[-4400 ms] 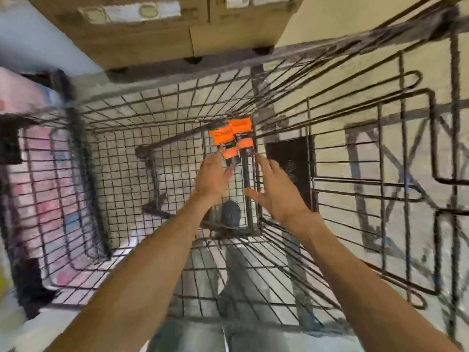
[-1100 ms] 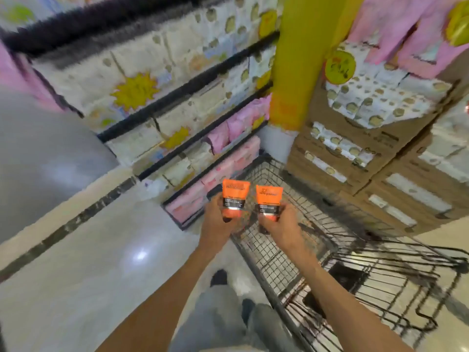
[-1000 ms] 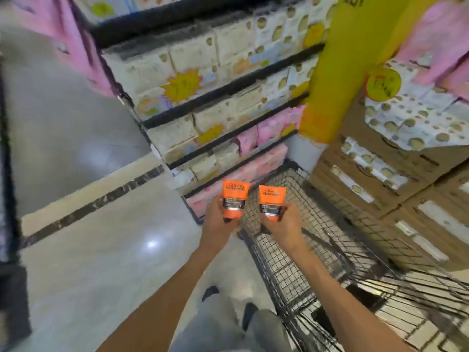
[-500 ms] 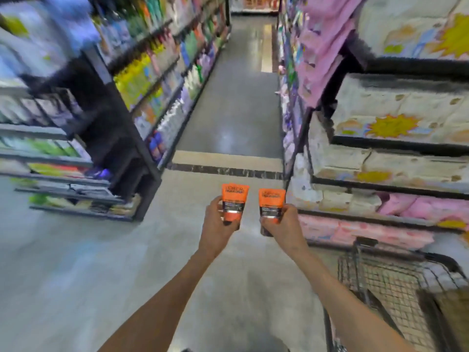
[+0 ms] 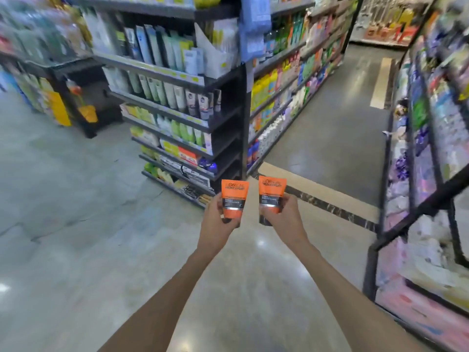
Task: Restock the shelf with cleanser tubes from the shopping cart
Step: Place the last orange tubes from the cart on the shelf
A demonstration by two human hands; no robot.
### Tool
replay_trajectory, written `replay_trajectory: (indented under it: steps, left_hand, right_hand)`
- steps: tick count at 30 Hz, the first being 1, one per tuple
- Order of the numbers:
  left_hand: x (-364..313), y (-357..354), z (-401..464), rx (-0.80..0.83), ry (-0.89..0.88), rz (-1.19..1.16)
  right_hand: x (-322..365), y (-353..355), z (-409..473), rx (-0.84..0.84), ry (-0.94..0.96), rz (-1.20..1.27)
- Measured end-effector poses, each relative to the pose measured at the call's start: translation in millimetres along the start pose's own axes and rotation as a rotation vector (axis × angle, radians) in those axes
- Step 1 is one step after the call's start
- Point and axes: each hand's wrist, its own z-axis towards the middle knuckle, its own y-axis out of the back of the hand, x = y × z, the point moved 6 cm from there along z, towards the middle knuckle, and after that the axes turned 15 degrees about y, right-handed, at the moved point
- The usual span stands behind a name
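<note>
Carry step: left hand (image 5: 220, 216) and right hand (image 5: 283, 216) each grip one orange tube, left tube (image 5: 233, 197) and right tube (image 5: 271, 193), upright over the floor; the end shelf (image 5: 213, 82) of tubes stands far-left, so next likely calls for walking closer and finding a gap.

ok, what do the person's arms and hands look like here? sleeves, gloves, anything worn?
Both forearms are bare for as far as the frame shows them, with no sleeve in view. The left hand and right hand wear no gloves. No watch, band or ring shows on the visible parts.
</note>
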Motion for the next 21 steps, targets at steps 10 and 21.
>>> replay_trajectory:
  steps: [10, 21]
  left_hand:
    - [-7, 142, 120, -0.245, -0.044, 0.002]
    - [-87, 212, 309, -0.267, -0.136, 0.052]
  right_hand:
    - [42, -158, 129, 0.114, 0.11, 0.039]
    - [66, -254, 317, 0.079, 0.174, 0.029]
